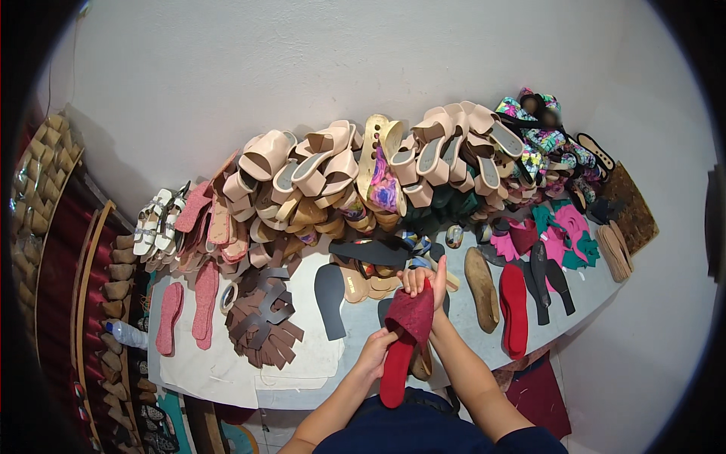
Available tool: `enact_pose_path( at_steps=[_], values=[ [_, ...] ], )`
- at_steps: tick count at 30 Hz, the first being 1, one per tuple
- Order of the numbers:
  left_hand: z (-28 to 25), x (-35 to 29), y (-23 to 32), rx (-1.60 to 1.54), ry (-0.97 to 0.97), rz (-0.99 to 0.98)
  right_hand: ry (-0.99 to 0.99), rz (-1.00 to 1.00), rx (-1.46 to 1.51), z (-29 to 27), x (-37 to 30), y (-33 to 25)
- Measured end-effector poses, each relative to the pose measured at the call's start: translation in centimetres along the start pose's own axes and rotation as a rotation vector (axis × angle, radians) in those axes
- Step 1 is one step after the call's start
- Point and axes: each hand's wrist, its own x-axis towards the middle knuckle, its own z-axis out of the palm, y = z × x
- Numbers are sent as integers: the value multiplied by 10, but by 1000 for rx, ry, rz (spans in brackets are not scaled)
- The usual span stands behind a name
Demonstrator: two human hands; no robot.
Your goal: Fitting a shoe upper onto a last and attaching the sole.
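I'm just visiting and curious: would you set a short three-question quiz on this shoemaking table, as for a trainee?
1. True or false: both hands are on the red sandal.
2. Which lies flat on the table just right of the hands? A) a brown insole B) a green boot C) a hammer
3. Fill in: the pile of beige sandals leans against the ____ behind the table.

Key:
1. True: the left hand grips its lower part, the right hand its lace upper.
2. A
3. wall
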Motion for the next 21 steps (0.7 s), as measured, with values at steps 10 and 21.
enact_pose_path(
  at_steps=[10, 21],
  values=[
    [-2, 10, 1, 21, 158, 199, 430, -261, -873, -10, -14, -7],
    [-9, 23, 2, 154, 389, 708, 183, 92, -1259, 27, -79, -6]
  ],
)
